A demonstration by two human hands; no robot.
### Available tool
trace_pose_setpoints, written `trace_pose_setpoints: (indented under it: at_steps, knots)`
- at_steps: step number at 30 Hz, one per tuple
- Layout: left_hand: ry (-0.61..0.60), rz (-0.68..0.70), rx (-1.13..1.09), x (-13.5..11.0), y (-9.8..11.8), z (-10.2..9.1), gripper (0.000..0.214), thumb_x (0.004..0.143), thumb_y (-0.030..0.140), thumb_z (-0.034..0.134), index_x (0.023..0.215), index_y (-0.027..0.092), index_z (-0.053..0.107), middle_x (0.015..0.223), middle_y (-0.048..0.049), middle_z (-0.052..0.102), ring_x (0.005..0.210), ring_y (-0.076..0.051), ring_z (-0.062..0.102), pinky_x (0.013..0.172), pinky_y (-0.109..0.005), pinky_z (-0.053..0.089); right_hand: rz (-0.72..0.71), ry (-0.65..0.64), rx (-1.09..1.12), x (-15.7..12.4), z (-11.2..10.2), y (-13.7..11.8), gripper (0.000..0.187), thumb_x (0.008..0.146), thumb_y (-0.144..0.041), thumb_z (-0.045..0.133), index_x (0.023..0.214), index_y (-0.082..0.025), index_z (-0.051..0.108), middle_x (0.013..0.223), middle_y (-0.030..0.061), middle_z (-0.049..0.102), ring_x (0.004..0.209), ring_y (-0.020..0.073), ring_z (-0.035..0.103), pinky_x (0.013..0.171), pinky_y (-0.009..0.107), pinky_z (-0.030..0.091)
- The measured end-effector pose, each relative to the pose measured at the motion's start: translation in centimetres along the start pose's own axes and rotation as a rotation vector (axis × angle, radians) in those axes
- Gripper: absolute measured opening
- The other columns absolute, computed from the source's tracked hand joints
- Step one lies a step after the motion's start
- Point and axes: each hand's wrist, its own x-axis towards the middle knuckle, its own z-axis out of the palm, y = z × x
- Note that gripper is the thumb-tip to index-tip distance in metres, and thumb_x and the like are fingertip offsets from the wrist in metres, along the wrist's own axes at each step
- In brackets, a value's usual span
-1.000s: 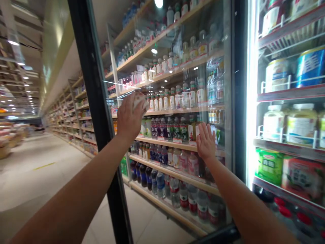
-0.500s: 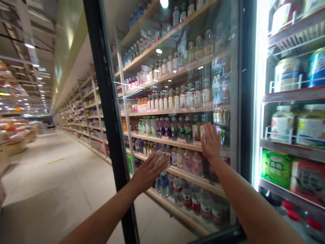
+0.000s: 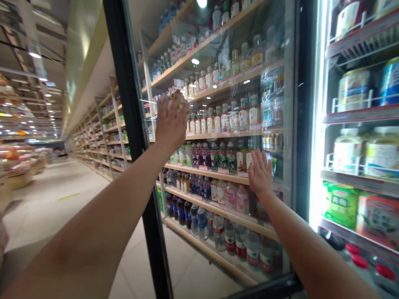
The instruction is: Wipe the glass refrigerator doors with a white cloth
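Observation:
An open glass fridge door (image 3: 243,54) with a black frame (image 3: 124,83) stands in front of me. My left hand (image 3: 171,120) is raised high against the glass and presses a crumpled white cloth (image 3: 175,96) onto it. My right hand (image 3: 260,172) lies flat on the glass lower down, fingers spread, holding nothing. Through the glass I see aisle shelves full of bottled drinks (image 3: 215,158).
The lit fridge interior (image 3: 358,124) at the right holds jars, tubs and packets on wire shelves. Long store shelves (image 3: 99,137) run down the aisle on the left, beside the tiled floor (image 3: 62,207). Display stands (image 3: 18,166) are at far left.
My left hand with the cloth went from mid-height down low on the glass, then swept up to a high spot. My right hand stayed flat in the same place.

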Motion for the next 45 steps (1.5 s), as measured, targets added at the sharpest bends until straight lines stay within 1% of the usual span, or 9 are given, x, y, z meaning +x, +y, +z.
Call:
trace_pose_setpoints:
  at_steps: [7, 11, 16, 22, 27, 32, 39, 42, 45]
  knots:
    - [-0.245, 0.276, -0.134, -12.0, 11.3, 0.3, 0.052, 0.098, 0.008, 0.052, 0.148, 0.018, 0.049, 0.164, -0.0070, 0.037, 0.158, -0.035, 0.010, 0.126, -0.058, 0.026, 0.004, -0.064, 0.018, -0.1, -0.2, 0.4, 0.055, 0.107, -0.033, 0.029, 0.162, -0.023, 0.032, 0.165, 0.0087, 0.036, 0.157, 0.0218, 0.023, 0.128, 0.049, 0.018]
    - [-0.395, 0.604, -0.246, -16.9, 13.7, 0.1, 0.051, 0.096, 0.016, 0.054, 0.148, 0.016, 0.052, 0.162, -0.0038, 0.042, 0.152, -0.030, 0.031, 0.124, -0.049, 0.034, 0.004, -0.057, 0.008, -0.2, -0.2, 0.4, 0.055, 0.108, -0.034, 0.028, 0.161, -0.022, 0.035, 0.164, 0.0089, 0.037, 0.157, 0.0219, 0.024, 0.127, 0.049, 0.019]
    - [-0.317, 0.557, -0.169, -11.2, 8.7, 0.0, 0.062, 0.097, 0.010, 0.052, 0.156, 0.016, 0.036, 0.165, -0.0079, 0.035, 0.156, -0.029, 0.022, 0.128, -0.052, 0.026, 0.000, -0.010, -0.005, -0.2, 0.1, 0.3, 0.054, 0.108, -0.034, 0.030, 0.160, -0.022, 0.036, 0.163, 0.0087, 0.040, 0.156, 0.0212, 0.024, 0.128, 0.048, 0.018]
    - [-0.121, 0.102, -0.029, 1.3, 0.7, 0.4, 0.051, 0.107, 0.011, 0.039, 0.157, 0.007, 0.027, 0.166, -0.0130, 0.031, 0.156, -0.028, 0.018, 0.130, -0.052, 0.019, -0.014, -0.002, 0.005, -0.3, 0.1, 0.2, 0.055, 0.107, -0.032, 0.031, 0.161, -0.022, 0.033, 0.163, 0.0092, 0.039, 0.157, 0.0208, 0.024, 0.128, 0.048, 0.017]
    - [-0.056, -0.186, -0.065, 6.2, 1.0, 1.4, 0.051, 0.106, 0.014, 0.038, 0.153, 0.001, 0.026, 0.166, -0.0141, 0.030, 0.156, -0.023, 0.016, 0.132, -0.052, 0.011, 0.012, -0.028, 0.008, -0.3, 0.0, 0.2, 0.055, 0.108, -0.034, 0.028, 0.161, -0.023, 0.033, 0.162, 0.0098, 0.040, 0.156, 0.0210, 0.025, 0.128, 0.049, 0.017]
    - [-0.148, 0.012, -0.115, 2.5, 8.0, 2.9, 0.053, 0.099, 0.003, 0.033, 0.151, 0.002, 0.038, 0.166, -0.0172, 0.030, 0.158, -0.027, 0.010, 0.132, -0.051, 0.011, 0.017, -0.046, 0.021, -0.3, -0.1, 0.2, 0.056, 0.107, -0.034, 0.027, 0.162, -0.023, 0.032, 0.163, 0.0098, 0.039, 0.156, 0.0217, 0.026, 0.128, 0.049, 0.017]
    - [-0.343, 0.620, -0.280, -12.6, 18.8, 3.7, 0.048, 0.101, 0.019, 0.046, 0.147, 0.005, 0.050, 0.159, -0.0141, 0.045, 0.151, -0.031, 0.035, 0.126, -0.049, 0.031, 0.005, -0.043, 0.027, -0.5, 0.0, 0.4, 0.057, 0.107, -0.033, 0.028, 0.163, -0.021, 0.028, 0.164, 0.0103, 0.038, 0.157, 0.0216, 0.023, 0.128, 0.049, 0.017]
    - [-0.364, 0.751, -0.313, -14.9, 19.3, 3.7, 0.047, 0.100, 0.021, 0.048, 0.144, 0.005, 0.054, 0.155, -0.0129, 0.050, 0.148, -0.030, 0.041, 0.125, -0.047, 0.034, 0.010, -0.033, 0.031, -0.5, 0.0, 0.3, 0.057, 0.107, -0.033, 0.029, 0.163, -0.021, 0.028, 0.163, 0.0107, 0.038, 0.157, 0.0215, 0.023, 0.128, 0.049, 0.017]
    - [-0.359, 0.746, -0.277, -12.3, 16.8, 3.3, 0.049, 0.100, 0.019, 0.049, 0.148, 0.008, 0.050, 0.157, -0.0110, 0.048, 0.150, -0.029, 0.037, 0.127, -0.048, 0.030, 0.016, -0.024, 0.021, -0.5, 0.0, 0.2, 0.056, 0.108, -0.034, 0.028, 0.162, -0.021, 0.031, 0.162, 0.0104, 0.040, 0.156, 0.0215, 0.026, 0.128, 0.049, 0.018]
